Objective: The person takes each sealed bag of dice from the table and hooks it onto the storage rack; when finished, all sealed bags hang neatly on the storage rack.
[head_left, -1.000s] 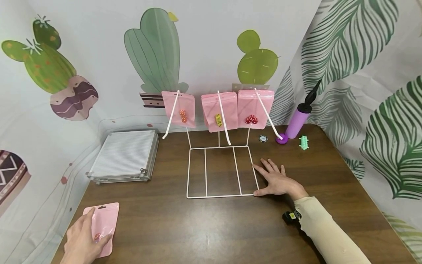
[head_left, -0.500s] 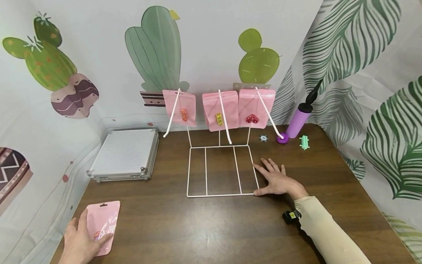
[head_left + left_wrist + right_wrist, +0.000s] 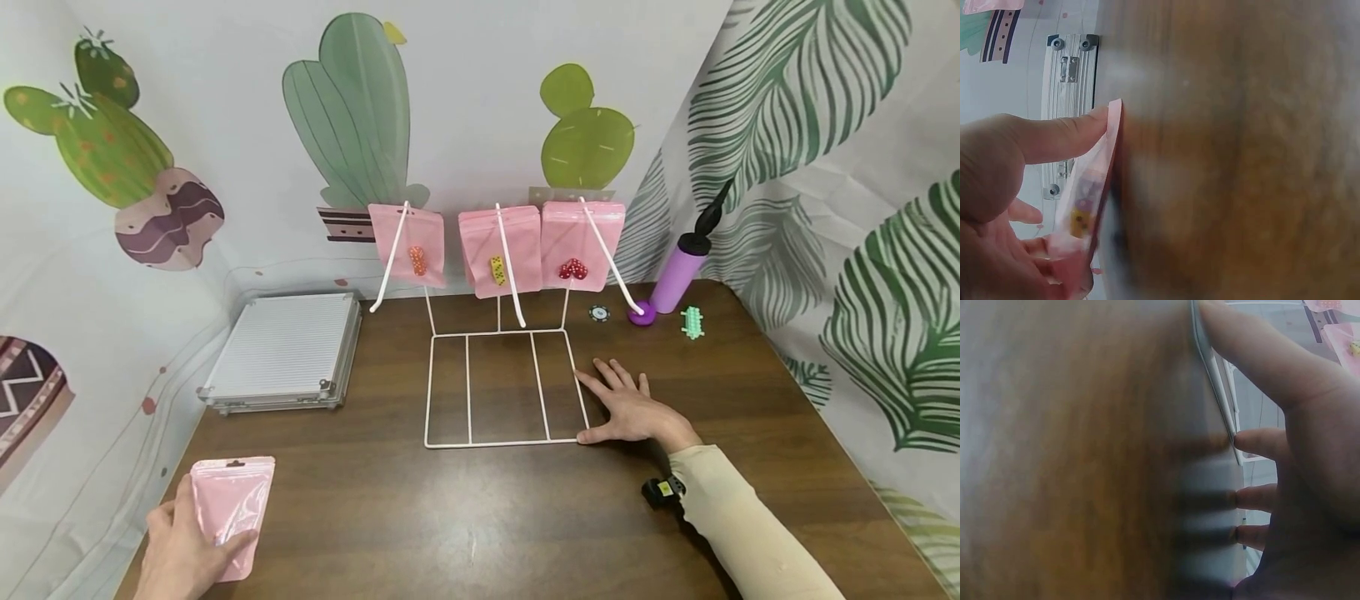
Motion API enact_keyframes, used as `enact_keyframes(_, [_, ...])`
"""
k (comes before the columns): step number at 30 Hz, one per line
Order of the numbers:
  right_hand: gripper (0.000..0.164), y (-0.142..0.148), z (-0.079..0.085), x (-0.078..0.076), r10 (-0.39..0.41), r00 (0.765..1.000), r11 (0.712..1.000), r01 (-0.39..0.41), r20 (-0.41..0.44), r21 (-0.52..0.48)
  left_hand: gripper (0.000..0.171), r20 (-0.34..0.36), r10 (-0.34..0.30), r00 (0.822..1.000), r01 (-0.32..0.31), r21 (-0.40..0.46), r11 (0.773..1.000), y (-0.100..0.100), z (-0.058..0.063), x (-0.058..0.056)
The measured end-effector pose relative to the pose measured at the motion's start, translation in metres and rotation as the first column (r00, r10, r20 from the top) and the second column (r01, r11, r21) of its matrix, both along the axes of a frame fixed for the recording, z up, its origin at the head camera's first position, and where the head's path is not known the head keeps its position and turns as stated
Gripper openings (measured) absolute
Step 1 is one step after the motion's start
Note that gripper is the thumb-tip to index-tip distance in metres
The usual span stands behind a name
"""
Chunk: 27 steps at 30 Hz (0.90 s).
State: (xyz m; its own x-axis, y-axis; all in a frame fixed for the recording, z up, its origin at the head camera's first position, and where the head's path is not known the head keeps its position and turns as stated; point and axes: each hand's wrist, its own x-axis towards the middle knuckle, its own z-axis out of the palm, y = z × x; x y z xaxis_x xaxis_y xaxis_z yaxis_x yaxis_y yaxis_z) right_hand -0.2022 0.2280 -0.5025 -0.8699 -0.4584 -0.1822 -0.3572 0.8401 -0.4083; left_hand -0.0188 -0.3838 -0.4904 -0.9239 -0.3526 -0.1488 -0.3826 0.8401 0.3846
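My left hand (image 3: 183, 537) holds a pink zip bag (image 3: 232, 504) by its edges at the table's left front. In the left wrist view the thumb presses one edge of the bag (image 3: 1100, 187) and fingers are at the other; a yellow die (image 3: 1080, 223) and purple ones show through its side. With fingers spread, my right hand (image 3: 626, 408) rests by the white wire rack (image 3: 506, 444), thumb and index finger touching its right side. Three hooks on the rack carry pink bags with orange dice (image 3: 417, 261), yellow dice (image 3: 497, 271) and red dice (image 3: 573, 269).
Flat silver cases (image 3: 281, 350) lie stacked at the back left. Behind the right hand are a poker chip (image 3: 598, 313), a purple pump (image 3: 678, 273) with its round purple handle (image 3: 641, 314), and a small green toy (image 3: 692, 322). A patterned cloth hangs behind the table.
My left fingers have slid from over the bag's face to its left edge. The bag has tilted, and its dice hardly show from above. The right hand stays put.
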Motion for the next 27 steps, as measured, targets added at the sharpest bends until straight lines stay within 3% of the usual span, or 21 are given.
enact_keyframes(16, [0.111, 0.000, 0.001, 0.000, 0.001, 1.000, 1.000, -0.001, -0.006, 0.002, 0.145, -0.076, 0.086, 0.993, -0.087, -0.016, 0.996, 0.008, 0.001, 0.001])
enact_keyframes(21, [0.111, 0.000, 0.000, -0.001, 0.004, 1.000, 1.000, -0.004, -0.011, 0.000, 0.146, -0.132, 0.042, 0.990, -0.046, -0.026, 0.999, 0.009, 0.004, 0.002])
enact_keyframes(27, [0.112, 0.001, -0.002, -0.001, 0.004, 1.000, 1.000, -0.004, -0.011, -0.005, 0.142, -0.236, -0.019, 0.972, 0.007, -0.055, 0.998, 0.012, 0.016, 0.002])
